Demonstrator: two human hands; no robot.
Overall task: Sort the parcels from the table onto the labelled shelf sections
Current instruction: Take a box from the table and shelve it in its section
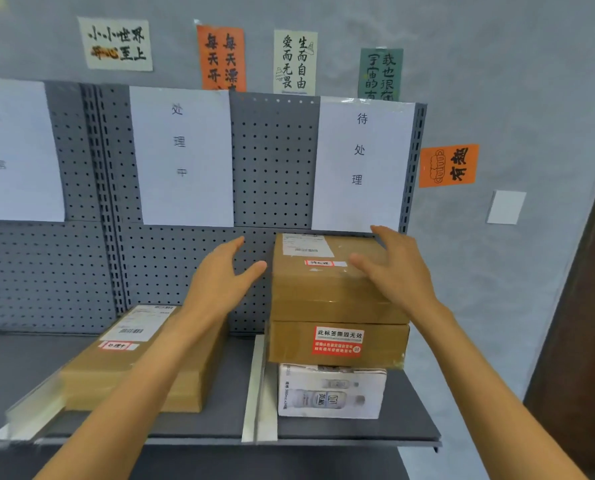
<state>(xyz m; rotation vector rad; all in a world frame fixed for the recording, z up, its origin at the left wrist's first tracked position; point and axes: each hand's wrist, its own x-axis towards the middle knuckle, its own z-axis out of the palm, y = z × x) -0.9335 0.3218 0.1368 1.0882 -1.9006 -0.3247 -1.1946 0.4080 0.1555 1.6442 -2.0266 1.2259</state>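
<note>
Three parcels are stacked in the rightmost shelf section [358, 427] and one lies in the middle section, the top brown parcel [327, 282] flanked by the left hand [220, 278] and right hand [393, 271], both spread and empty, so sorting looks well underway, though the worktop is out of view.

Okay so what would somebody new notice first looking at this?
Probably the stack of three parcels in the shelf's right section, under the 待处理 sign, with both open hands, left and right, flanking the top box. Next, the long box lying alone in the middle section.
</note>
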